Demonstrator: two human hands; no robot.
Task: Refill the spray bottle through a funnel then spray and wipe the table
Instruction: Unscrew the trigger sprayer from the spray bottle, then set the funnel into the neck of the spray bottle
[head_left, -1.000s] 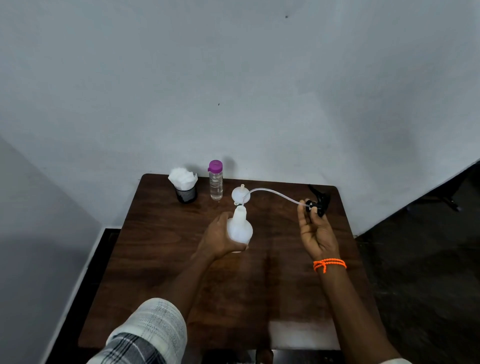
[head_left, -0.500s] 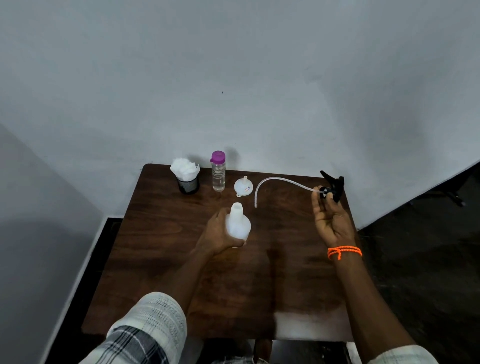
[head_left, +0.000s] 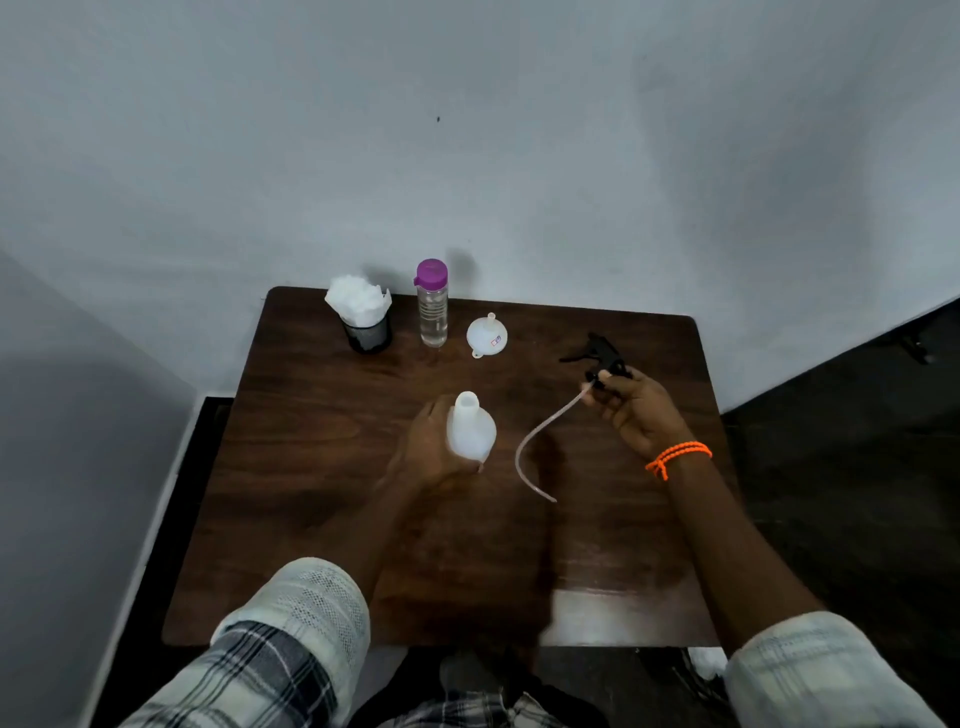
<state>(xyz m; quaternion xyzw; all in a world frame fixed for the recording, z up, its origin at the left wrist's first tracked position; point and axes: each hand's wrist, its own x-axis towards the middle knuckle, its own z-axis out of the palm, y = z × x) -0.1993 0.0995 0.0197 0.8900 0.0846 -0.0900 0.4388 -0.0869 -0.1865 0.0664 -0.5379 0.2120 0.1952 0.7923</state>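
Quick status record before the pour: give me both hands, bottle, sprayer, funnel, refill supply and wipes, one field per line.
left hand: gripping the white spray bottle, upright on the wooden table
bottle neck: open, sprayer off
right hand: holding the black trigger sprayer, its dip tube curving down toward the table
funnel: lying at the back, not in the bottle
refill supply: clear bottle with purple cap, capped, standing
wipes: white tissues in black cup, back left
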